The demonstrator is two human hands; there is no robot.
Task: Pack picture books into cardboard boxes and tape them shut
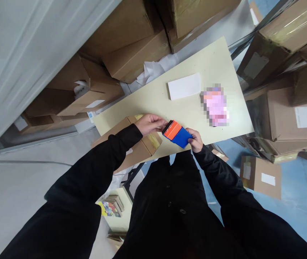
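Over the near edge of the table, a flat blue-and-orange rectangular item (pixel 179 135) is held tilted between my hands. It has a blue body, an orange band and a black end with a row of small white marks; its exact kind I cannot make out. My right hand (pixel 195 140) pinches the blue corner between thumb and fingers. At the black end, my left hand (pixel 151 124) has its fingers drawn together against the edge. Farther back on the tabletop lie a white flat box (pixel 184 86) and a pixelated pink item (pixel 215 105).
The pale table (pixel 215 61) runs diagonally, with a cardboard box (pixel 123 135) under my left forearm. Large cartons (pixel 137 54) line the far side, and more cartons (pixel 285 111) are stacked at right. Another box (pixel 261 176) stands on the blue floor.
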